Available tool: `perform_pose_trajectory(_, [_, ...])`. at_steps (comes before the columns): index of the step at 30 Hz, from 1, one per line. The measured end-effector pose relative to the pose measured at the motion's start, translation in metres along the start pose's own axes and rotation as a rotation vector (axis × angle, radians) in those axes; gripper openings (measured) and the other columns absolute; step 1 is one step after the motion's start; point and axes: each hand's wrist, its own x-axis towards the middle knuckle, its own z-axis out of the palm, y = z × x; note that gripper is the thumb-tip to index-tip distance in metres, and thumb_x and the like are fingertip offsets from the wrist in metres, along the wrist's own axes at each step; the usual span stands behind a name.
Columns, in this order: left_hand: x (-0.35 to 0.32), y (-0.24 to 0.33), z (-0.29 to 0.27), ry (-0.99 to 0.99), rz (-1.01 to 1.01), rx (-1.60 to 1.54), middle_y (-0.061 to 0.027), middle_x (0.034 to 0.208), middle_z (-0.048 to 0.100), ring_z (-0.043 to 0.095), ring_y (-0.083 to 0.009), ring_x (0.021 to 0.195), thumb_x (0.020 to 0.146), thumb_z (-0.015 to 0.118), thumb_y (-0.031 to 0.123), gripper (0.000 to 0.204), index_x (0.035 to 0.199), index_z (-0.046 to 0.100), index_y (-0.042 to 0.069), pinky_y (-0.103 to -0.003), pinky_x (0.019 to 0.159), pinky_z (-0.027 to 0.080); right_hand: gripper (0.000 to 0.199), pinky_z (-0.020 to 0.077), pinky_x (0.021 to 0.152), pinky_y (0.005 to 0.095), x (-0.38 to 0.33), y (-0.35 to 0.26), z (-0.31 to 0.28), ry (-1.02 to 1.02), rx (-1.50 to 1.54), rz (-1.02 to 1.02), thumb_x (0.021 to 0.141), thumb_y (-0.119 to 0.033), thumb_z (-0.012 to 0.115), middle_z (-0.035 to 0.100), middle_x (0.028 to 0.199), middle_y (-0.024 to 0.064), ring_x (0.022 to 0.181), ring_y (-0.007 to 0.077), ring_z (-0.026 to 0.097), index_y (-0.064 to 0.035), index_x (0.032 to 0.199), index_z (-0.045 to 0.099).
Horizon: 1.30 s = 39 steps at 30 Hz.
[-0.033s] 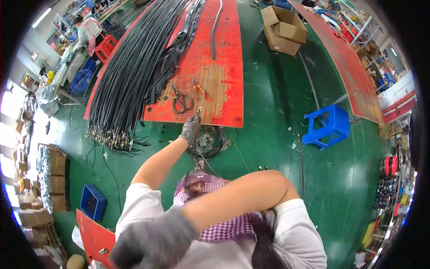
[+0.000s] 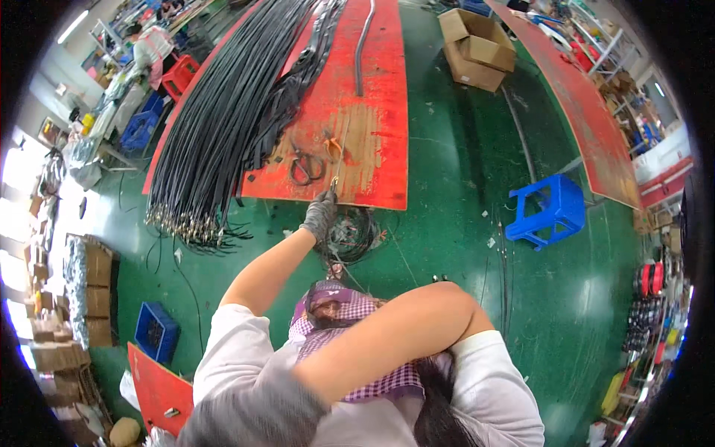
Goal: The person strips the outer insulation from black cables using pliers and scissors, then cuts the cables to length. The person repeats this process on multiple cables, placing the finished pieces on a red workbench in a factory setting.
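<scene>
Way off to the left of both hands there's a blue crate [image 2: 170, 344] on the green floor, with small dark stuff in it. Next along, up past the right hand and to the left of the left one, a huge spread of long black cords [image 2: 205, 141] lies on the red bench [image 2: 386, 171], shiny metal ends dangling over the near edge. The right hand [image 2: 253, 413], in a gray glove, is slung across the body below and left of the other one, and it's so blurred I honestly can't tell if it's got hold of anything. Scissors [image 2: 299, 155] sit just beyond the left hand. That left hand [image 2: 320, 212], gray glove too, is at the bench's near edge with its fingers closed on a thin metal-tipped piece [image 2: 334, 181], the tip poking out just past them. Orange-handled pliers [image 2: 332, 146] lie a bit further out beyond it. Just right of that hand and lower down is a dark coil [image 2: 366, 232], then a gray tube [image 2: 360, 63] far up the bench. Well to its right: an open cardboard box [image 2: 477, 70], then a blue stool [image 2: 560, 207].
</scene>
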Motion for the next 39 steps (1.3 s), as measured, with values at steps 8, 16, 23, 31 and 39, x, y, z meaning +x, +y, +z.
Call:
perform_pose_trajectory(8, [-0.087,-0.045,0.021,0.402,0.609,1.091,0.0016,0.051,0.041,0.036,-0.0101,0.038,0.083,0.043,0.030,0.013,0.087,0.046,0.018,-0.024,0.033,0.028,0.040,0.0359,0.084,0.0342,-0.097,0.138,-0.040,0.369,-1.254,0.042,0.070,-0.018,0.053,0.041,0.112,0.0127,0.103,0.0213,0.040,-0.0010,0.106,0.045])
perform_pose_trajectory(16, [-0.076,-0.004,0.033,0.422,0.516,0.792,0.0031,0.050,0.039,0.032,-0.0077,0.034,0.084,0.042,0.028,0.017,0.075,0.045,0.015,-0.021,0.031,0.023,0.024,0.0422,0.070,0.0404,-0.258,0.285,-0.208,1.395,-1.171,0.982,0.074,-0.024,0.050,0.053,0.088,0.0164,0.084,0.0315,0.051,-0.0068,0.091,0.052])
perform_pose_trajectory(23, [-0.062,0.047,0.053,0.508,0.491,0.898,0.0040,0.049,0.036,0.032,-0.0063,0.034,0.085,0.041,0.026,0.016,0.076,0.043,0.013,-0.020,0.030,0.025,0.044,0.0372,0.082,0.0382,-0.248,0.344,-0.341,1.227,-1.320,1.508,0.072,-0.034,0.050,0.048,0.103,0.0183,0.101,0.0307,0.043,-0.0077,0.107,0.042])
perform_pose_trajectory(31, [-0.037,0.090,0.062,0.544,0.469,0.858,0.0046,0.048,0.036,0.031,-0.0063,0.035,0.085,0.041,0.026,0.016,0.074,0.043,0.014,-0.020,0.032,0.024,0.033,0.0340,0.084,0.0392,-0.234,0.404,-0.392,1.052,-1.429,1.198,0.072,-0.021,0.045,0.049,0.101,0.0164,0.097,0.0305,0.043,-0.0056,0.101,0.047])
perform_pose_trajectory(39, [-0.030,0.091,0.068,0.506,0.453,0.825,0.0051,0.048,0.037,0.033,-0.0059,0.036,0.085,0.042,0.023,0.013,0.075,0.045,0.014,-0.020,0.032,0.024,0.020,0.0421,0.064,0.0377,-0.185,0.414,-0.389,1.352,-0.960,0.880,0.073,-0.013,0.051,0.056,0.078,0.0176,0.072,0.0328,0.053,-0.0031,0.090,0.052])
